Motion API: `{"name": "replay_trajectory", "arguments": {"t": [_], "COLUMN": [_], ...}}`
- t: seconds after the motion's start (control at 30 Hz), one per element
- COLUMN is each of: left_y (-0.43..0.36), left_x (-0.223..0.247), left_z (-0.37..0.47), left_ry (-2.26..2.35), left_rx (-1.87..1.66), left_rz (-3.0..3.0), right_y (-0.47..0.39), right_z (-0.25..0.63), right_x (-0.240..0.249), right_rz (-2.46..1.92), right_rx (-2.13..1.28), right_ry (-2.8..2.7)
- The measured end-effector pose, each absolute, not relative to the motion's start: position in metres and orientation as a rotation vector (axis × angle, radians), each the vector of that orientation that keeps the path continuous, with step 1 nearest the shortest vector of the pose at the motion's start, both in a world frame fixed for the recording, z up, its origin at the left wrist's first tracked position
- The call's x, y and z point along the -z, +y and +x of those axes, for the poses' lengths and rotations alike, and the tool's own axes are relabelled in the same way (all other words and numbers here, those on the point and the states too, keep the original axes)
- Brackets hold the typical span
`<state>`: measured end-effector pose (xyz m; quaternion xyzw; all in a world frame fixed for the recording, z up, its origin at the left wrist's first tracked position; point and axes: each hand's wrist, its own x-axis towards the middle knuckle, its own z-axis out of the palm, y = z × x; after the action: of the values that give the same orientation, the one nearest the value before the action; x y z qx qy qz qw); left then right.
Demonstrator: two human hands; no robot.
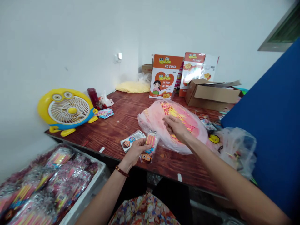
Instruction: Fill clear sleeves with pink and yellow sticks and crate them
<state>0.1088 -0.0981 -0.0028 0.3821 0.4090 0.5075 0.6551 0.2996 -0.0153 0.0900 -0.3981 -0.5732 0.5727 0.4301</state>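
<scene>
My left hand [137,151] pinches a small clear packet [150,146] with pink and yellow sticks and a cartoon face card inside, near the table's front edge. Beside it, partly behind that hand, lies a printed card [132,139] on the table. My right hand [174,126] hovers over a large translucent bag [150,115], its fingers curled together; whether anything is between them is too small to tell. Loose pink and yellow sticks [172,110] show in the bag's opening.
A yellow and blue fan [70,111] stands at the left of the wooden table [124,109]. Filled packets lie in a white bin [99,170] at lower left. Printed boxes [165,75] and an open carton [211,95] stand behind. A clear bag [243,145] and blue panel [262,109] are right.
</scene>
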Motion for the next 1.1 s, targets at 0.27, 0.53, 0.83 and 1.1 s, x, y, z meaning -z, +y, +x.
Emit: {"name": "replay_trajectory", "arguments": {"t": [0.27,0.53,0.83,1.1], "left_y": [-0.092,-0.099,-0.093,-0.078], "left_x": [0.010,0.012,0.034,0.055], "left_z": [0.113,0.106,0.100,0.072], "left_ry": [0.995,0.969,1.060,1.491], "left_rx": [-1.234,-1.104,-1.136,-1.230], "left_rz": [0.884,0.822,0.881,1.217], "right_y": [-0.034,-0.028,-0.012,0.018], "right_z": [0.277,0.273,0.276,0.272], "right_x": [-0.034,-0.032,-0.015,-0.004], "right_rz": [-1.103,-1.172,-1.230,-1.694], "right_rx": [-1.366,-1.405,-1.227,-0.690], "right_ry": [-1.667,-1.695,-1.936,-2.219]}}
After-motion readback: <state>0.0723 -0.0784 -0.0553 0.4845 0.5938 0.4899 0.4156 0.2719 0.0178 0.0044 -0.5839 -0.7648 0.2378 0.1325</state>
